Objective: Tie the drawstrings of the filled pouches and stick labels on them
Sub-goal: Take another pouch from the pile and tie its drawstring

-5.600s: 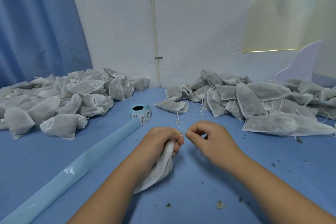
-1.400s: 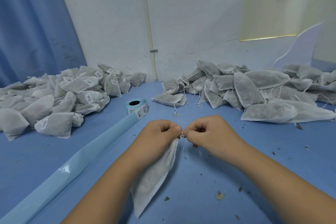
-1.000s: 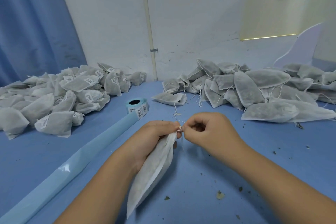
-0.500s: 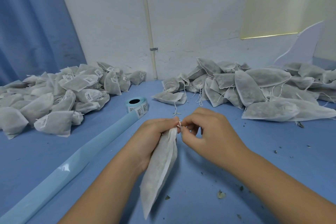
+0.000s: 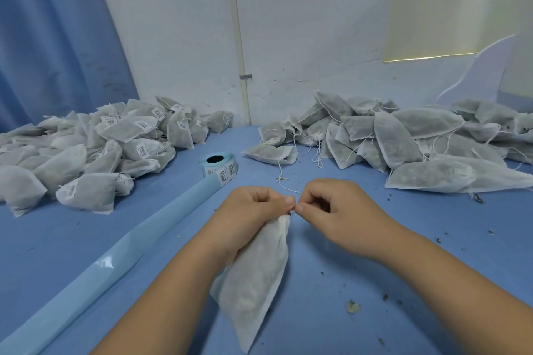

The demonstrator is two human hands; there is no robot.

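A filled white pouch (image 5: pixel 256 277) hangs from my left hand (image 5: pixel 253 216), which grips its gathered neck above the blue table. My right hand (image 5: pixel 334 210) pinches the drawstring right at the pouch's neck, fingertips touching those of the left. The string itself is almost hidden between the fingers. A roll of barcode labels (image 5: pixel 219 166) stands behind the hands, its pale blue backing strip (image 5: pixel 115 256) trailing toward the near left corner.
A heap of labelled pouches (image 5: pixel 95 150) lies at the left. A heap of unlabelled pouches with loose strings (image 5: pixel 403 141) fills the right. The blue table (image 5: pixel 331 311) carries scattered herb crumbs. White wall and blue curtain stand behind.
Both hands stayed together at the pouch's neck, working the string. The pouch swung slightly below my left hand, and my right hand's fingers closed tighter at the neck.
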